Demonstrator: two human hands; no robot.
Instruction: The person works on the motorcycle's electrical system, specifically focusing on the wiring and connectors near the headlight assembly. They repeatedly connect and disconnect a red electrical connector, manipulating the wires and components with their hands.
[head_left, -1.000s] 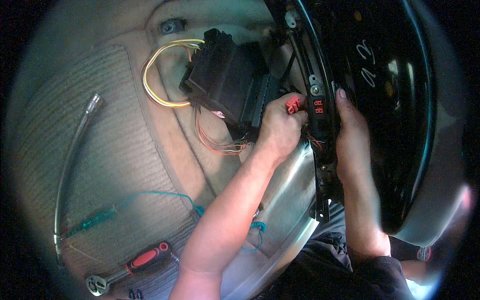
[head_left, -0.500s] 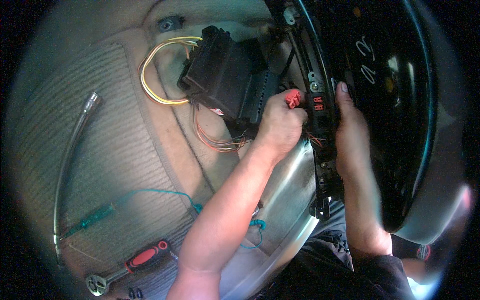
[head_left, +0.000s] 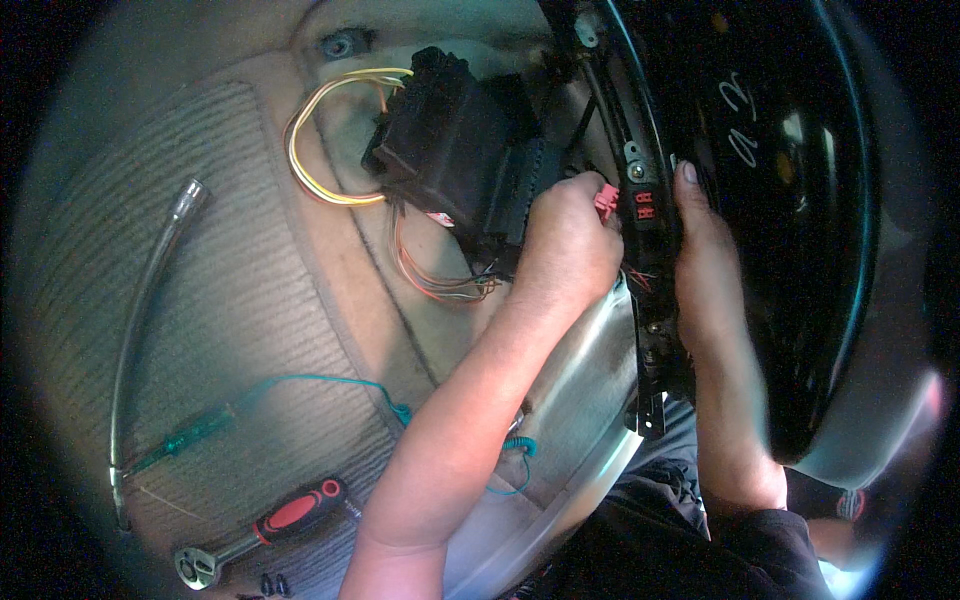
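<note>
My left hand (head_left: 572, 235) is closed around a small red plastic clip (head_left: 606, 203), whose toothed end sticks out past the thumb. Just to its right, two similar red pieces (head_left: 645, 205) sit on the dark metal rail (head_left: 637, 165). Thin reddish wires (head_left: 639, 278) poke out of the rail below them. My right hand (head_left: 705, 250) rests against the edge of a glossy black panel (head_left: 800, 260), thumb stretched upward; its other fingers are hidden. Behind the left hand lies a black electronic box (head_left: 440, 140) with a loop of yellow and white wires (head_left: 296, 150).
A ratchet wrench (head_left: 290, 515) with a red-and-black handle lies at lower left. A curved metal rod (head_left: 135, 310) with a socket end lies on the ribbed carpet (head_left: 220, 270). Near the ratchet are small black bolts (head_left: 275, 583). A teal coiled lead (head_left: 518, 444) runs beneath my left forearm.
The red clip in my left hand has turned slightly and shifted right. My right hand keeps its place on the panel. The whole view has shifted a little.
</note>
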